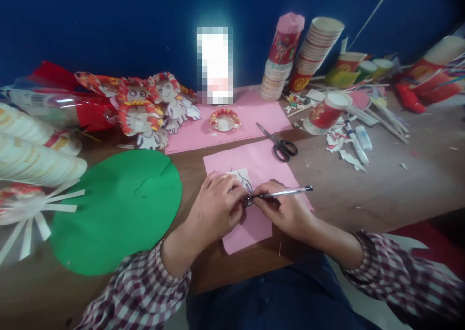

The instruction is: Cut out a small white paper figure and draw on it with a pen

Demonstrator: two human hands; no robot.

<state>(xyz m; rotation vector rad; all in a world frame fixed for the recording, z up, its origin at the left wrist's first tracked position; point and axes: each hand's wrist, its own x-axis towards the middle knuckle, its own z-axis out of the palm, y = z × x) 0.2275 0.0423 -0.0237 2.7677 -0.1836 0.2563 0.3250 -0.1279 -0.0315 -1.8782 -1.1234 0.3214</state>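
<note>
My right hand [290, 214] is closed around a gel pen [286, 192], its clear barrel pointing to the right. The pen's tip is down by a small white paper piece [241, 176] with dark drawn lines. My left hand [218, 204] has its fingers bent over this paper and grips it; they hide part of it. Under both hands lies a pink paper sheet [250, 233]. Just beyond them, black-handled scissors [285, 150] rest partly on the sheet with closed blades.
Farther back, a red ring-shaped cup piece [225, 121] sits on another pink sheet [181, 139]. A green paper disc [119, 209] is at left, near stacked cups [36, 160] and paper dolls [145, 107]. More cup stacks [316, 54], paper scraps [350, 158] and a glowing, pixelated screen [216, 64] stand beyond.
</note>
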